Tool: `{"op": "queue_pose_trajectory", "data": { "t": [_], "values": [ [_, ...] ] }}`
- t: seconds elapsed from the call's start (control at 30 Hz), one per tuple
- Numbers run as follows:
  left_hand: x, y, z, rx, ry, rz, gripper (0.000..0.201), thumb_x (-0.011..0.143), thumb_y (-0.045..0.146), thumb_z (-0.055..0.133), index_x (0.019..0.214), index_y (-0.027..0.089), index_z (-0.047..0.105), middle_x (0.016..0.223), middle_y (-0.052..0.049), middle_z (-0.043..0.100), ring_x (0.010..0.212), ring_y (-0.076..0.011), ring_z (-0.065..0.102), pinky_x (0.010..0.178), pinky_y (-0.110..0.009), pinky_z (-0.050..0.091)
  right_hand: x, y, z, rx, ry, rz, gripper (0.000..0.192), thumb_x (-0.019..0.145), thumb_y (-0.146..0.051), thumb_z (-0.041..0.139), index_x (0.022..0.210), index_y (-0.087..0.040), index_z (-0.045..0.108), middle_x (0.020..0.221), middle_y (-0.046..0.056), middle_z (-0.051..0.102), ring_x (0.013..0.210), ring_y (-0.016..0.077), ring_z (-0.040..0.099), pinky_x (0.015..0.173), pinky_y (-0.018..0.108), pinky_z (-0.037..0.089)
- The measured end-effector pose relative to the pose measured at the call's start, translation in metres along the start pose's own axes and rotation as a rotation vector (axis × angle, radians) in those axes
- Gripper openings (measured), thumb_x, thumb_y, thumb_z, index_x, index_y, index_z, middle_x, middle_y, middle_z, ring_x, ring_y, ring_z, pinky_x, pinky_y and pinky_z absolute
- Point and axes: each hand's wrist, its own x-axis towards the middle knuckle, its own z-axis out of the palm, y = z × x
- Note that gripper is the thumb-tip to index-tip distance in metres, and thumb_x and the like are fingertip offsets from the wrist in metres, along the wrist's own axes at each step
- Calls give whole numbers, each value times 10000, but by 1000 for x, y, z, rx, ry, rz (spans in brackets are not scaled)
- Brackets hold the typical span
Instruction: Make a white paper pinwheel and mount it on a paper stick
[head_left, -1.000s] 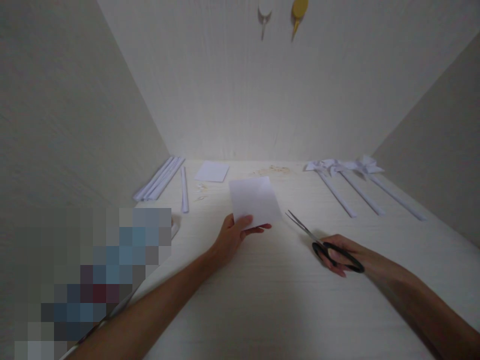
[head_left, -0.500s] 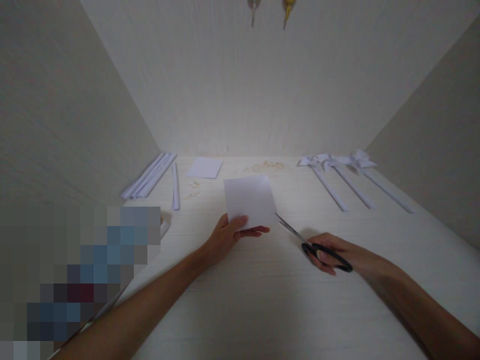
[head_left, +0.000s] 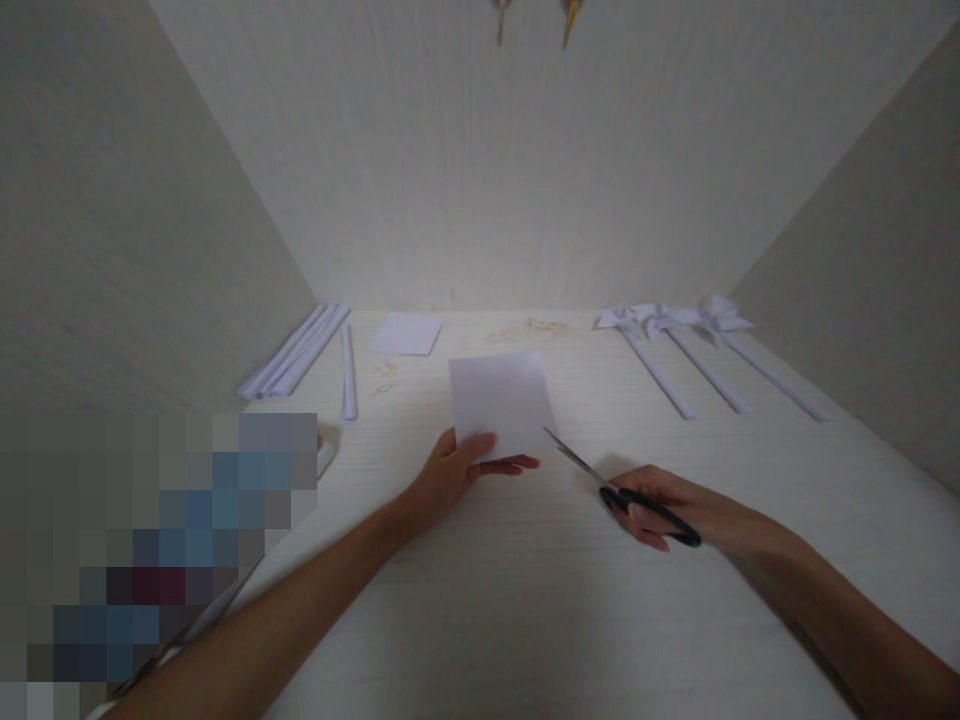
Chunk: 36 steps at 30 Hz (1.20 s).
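My left hand [head_left: 450, 475] pinches the near edge of a white paper square [head_left: 501, 400] and holds it just above the pale table [head_left: 525, 600]. My right hand [head_left: 664, 505] grips black-handled scissors [head_left: 622, 488]. Their blades are nearly closed, and the tips reach the paper's lower right corner.
Rolled white paper sticks [head_left: 296, 350] lie at the back left, one more stick [head_left: 348, 372] beside them, and a second paper square [head_left: 406, 333] behind. Paper pinwheels on sticks [head_left: 679, 345] lie at the back right. Walls close in on three sides. A blurred patch covers the lower left.
My right hand has brought the scissors leftward until the blade tips meet the paper's corner. The blades have closed somewhat. The view has tilted down slightly.
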Motion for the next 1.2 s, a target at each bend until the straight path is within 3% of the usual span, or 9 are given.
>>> {"op": "queue_pose_trajectory", "data": {
  "t": [1.2],
  "values": [
    [-2,2,3,9,1,-17,220,709,244,560,883,120,611,821,-83,662,763,-256,641,715,-353,474,0,-3,1,-12,-12,15,452,737,-583,444,584,-158,410,490,-41,382,437,51,327,406,194,252]
  ]
}}
